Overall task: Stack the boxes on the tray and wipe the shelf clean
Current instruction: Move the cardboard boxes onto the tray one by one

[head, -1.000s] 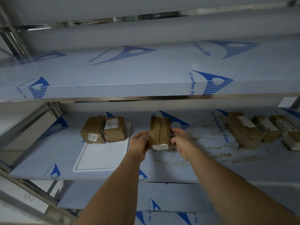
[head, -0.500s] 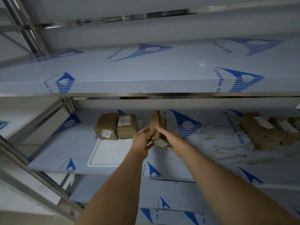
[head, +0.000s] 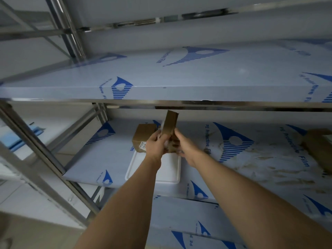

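Note:
I hold a brown cardboard box (head: pixel 170 125) on end between both hands, above the far end of the white tray (head: pixel 170 174). My left hand (head: pixel 156 143) grips its left side and my right hand (head: pixel 183 145) its right side. Behind my left hand, a brown box with a white label (head: pixel 142 134) sits on the tray's far end. A second box beside it is hidden by the held box and my hands. The tray lies on the middle shelf (head: pixel 111 155), which is covered in blue-printed protective film.
Brown dirt smears (head: pixel 265 164) cover the shelf to the right of the tray. Another brown box (head: pixel 317 150) sits at the far right edge. The upper shelf (head: pixel 179 92) overhangs closely above the held box. Steel posts (head: pixel 36 150) stand on the left, near a blue cloth (head: pixel 15 141).
Both hands have carried the box leftward from the dirty part of the shelf to above the tray's far end, and raised it. The view has swung left.

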